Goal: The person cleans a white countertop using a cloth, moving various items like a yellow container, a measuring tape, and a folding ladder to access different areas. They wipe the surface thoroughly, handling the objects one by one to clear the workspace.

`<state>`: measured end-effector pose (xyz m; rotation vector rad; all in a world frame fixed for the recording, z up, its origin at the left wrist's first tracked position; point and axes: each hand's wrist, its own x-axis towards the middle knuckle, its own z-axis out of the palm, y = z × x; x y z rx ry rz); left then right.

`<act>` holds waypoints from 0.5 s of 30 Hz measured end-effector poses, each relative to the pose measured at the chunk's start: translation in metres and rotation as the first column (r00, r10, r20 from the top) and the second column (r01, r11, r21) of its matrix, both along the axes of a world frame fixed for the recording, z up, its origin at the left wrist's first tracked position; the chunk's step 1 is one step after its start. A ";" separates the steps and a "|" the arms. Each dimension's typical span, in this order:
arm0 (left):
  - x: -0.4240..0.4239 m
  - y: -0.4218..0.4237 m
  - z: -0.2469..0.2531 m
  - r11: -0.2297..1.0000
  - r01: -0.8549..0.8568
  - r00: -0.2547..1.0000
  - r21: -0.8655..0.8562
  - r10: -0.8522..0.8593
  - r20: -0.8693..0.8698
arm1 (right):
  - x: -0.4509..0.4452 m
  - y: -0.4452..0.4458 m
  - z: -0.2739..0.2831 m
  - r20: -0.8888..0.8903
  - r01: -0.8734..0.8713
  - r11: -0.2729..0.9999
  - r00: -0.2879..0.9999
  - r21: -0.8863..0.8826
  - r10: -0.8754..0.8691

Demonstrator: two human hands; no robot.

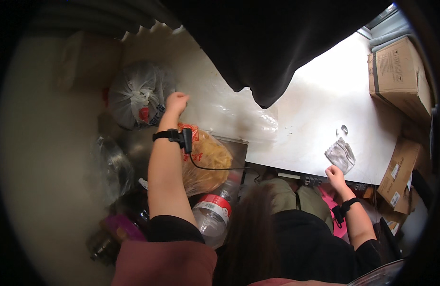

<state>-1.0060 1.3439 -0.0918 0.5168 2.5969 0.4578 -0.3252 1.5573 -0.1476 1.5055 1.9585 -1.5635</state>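
Observation:
My left hand [177, 102] is raised with its fingers curled, beside a tied white plastic bag [134, 89] with a red item showing through it. Whether it touches the bag or holds something small is hidden. Below the forearm lies a clear plastic bag with red print and yellow contents [212, 161]. At the front edge of the white tabletop [305, 143], my right hand [335, 176] is curled next to a crumpled grey cloth [341, 155]. I cannot tell if its fingers grip the cloth. A small dark oval piece [344, 129] lies just beyond the cloth.
Clear plastic sheeting [248, 114] covers part of the tabletop. Black fabric [262, 53] hangs over the far side. A cardboard box [396, 73] stands at the right, with a flattened carton [398, 175] nearer me. A large plastic bottle [212, 214] with a red-and-white label stands by my left elbow.

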 end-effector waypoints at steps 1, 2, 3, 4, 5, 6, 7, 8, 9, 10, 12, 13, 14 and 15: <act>-0.015 -0.012 -0.004 0.994 0.021 0.996 -0.105 -0.029 -0.084 | 0.015 -0.001 -0.006 0.011 0.034 0.999 0.999 0.007 -0.034; -0.020 -0.014 0.001 0.990 -0.050 0.992 -0.129 0.034 -0.122 | 0.028 -0.003 -0.008 0.026 0.076 0.997 0.997 0.019 -0.077; -0.025 -0.017 0.010 0.980 -0.127 0.981 -0.153 0.101 -0.164 | 0.037 -0.005 -0.008 0.043 0.124 0.992 0.991 -0.004 -0.124; -0.040 -0.026 0.014 0.951 -0.200 0.972 -0.236 0.161 -0.173 | 0.043 -0.008 -0.008 0.059 0.167 0.986 0.985 -0.030 -0.165; -0.054 -0.034 0.019 0.910 -0.270 0.957 -0.316 0.218 -0.189 | 0.049 -0.013 -0.008 0.075 0.209 0.976 0.976 -0.056 -0.205; -0.065 -0.045 0.021 0.905 -0.326 0.924 -0.271 0.244 -0.296 | 0.052 -0.018 -0.007 0.093 0.222 0.974 0.972 -0.050 -0.217; -0.065 -0.047 0.024 0.902 -0.373 0.879 -0.217 0.269 -0.393 | 0.050 -0.025 -0.001 0.093 0.220 0.974 0.972 -0.053 -0.215; -0.065 -0.049 0.027 0.907 -0.358 0.859 -0.220 0.227 -0.460 | 0.047 -0.032 0.003 0.093 0.218 0.974 0.973 -0.057 -0.212; -0.059 -0.042 0.041 0.913 -0.343 0.834 -0.222 0.187 -0.520 | 0.048 -0.036 0.009 0.095 0.214 0.975 0.973 -0.056 -0.208; -0.055 -0.031 0.053 0.896 -0.382 0.860 -0.227 0.256 -0.441 | 0.050 -0.039 0.010 0.089 0.206 0.977 0.976 -0.061 -0.201; -0.031 0.003 0.064 0.861 -0.447 0.852 -0.241 0.328 -0.407 | 0.053 -0.044 0.008 0.112 0.063 0.983 0.990 0.171 -0.083; -0.018 0.019 0.061 0.842 -0.478 0.846 -0.252 0.364 -0.389 | 0.054 -0.046 0.010 0.135 -0.014 0.960 0.991 0.281 -0.025; -0.011 0.020 0.032 0.900 -0.392 0.857 -0.191 0.281 -0.431 | 0.051 -0.042 0.010 0.208 0.004 0.978 0.977 0.209 -0.048; 0.002 0.025 0.001 0.947 -0.291 0.858 -0.134 0.196 -0.475 | 0.045 -0.040 0.011 0.196 -0.007 0.966 0.979 0.257 -0.045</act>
